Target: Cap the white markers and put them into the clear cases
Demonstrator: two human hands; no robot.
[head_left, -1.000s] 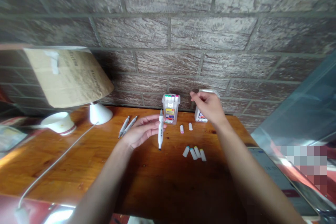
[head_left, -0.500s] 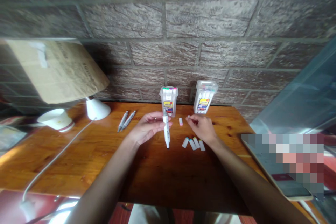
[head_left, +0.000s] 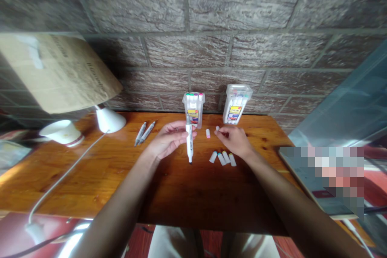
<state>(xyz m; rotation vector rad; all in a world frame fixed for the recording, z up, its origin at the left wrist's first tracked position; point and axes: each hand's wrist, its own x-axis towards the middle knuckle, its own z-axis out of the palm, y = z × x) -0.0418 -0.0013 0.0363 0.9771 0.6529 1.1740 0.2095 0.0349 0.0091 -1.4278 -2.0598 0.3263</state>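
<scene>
The person's left hand (head_left: 171, 139) is half closed, thumb and fingers pinching a white marker (head_left: 189, 141) around its middle. The marker stands nearly upright above the table, its narrow grey end pointing to twelve o'clock and its dark tip to six.

The right hand (head_left: 234, 139), at three o'clock from the left, has its fingers curled inward and the thumb and forefinger close together. Their tips are at a small white cap (head_left: 217, 128); whether they grip it or only touch it cannot be told. A pink-ended cap (head_left: 208, 133) lies near it, toward nine o'clock. At seven o'clock from the right hand, four caps with blue and yellow ends (head_left: 221, 159) lie in a close group.

Farther out, two grey-and-white pens (head_left: 147, 132) lie side by side just past nine o'clock from the left hand. A clear marker box (head_left: 192, 115) stands at one o'clock from that hand, partly behind the held marker, with green, purple and pink marker ends at its top. A second clear box (head_left: 237, 107) stands at twelve o'clock from the right hand.

Toward ten o'clock are a lamp (head_left: 110, 120) and a paper cup (head_left: 62, 132) on the wooden table (head_left: 181, 197).
</scene>
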